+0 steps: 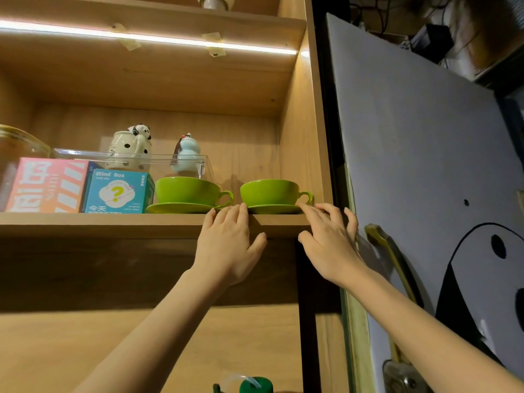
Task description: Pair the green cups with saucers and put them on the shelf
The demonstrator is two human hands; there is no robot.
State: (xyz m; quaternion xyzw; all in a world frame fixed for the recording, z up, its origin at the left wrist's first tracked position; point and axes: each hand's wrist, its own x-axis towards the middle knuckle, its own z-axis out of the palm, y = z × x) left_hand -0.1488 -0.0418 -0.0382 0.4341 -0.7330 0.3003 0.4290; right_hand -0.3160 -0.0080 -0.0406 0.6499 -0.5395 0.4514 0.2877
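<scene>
Shelf: brown wooden shelf board [113, 224] high up, lit by a bright light strip [147, 38] under the board above
Left cup: round shiny green cup [185, 190] standing upright on a flat green saucer [181, 208], handle turned to the right
Right cup: second round green cup [269, 191] upright on its own green saucer [273, 209], near the right wall of the shelf, handle to the right
Cups together: side by side near the front edge, close but not touching
Left hand [228, 248]: raised to the shelf edge, fingers spread and flat, fingertips up at the front lip just by the right saucer's left rim, thumb out to the side, holding nothing
Right hand [330, 245]: raised at the right end of the shelf, fingers spread, one fingertip up by the right saucer's rim under the handle, holding nothing
Boxes: pink and white striped cardboard box [46, 184] and blue cardboard box with a yellow question mark [117, 191], left of the left cup
Behind: clear plastic tray [136, 158] with a white panda teapot [130, 144] and a small pale blue gourd-shaped jar [187, 153]
Right side: grey board with a black drawing [425, 154], beside the shelf
</scene>
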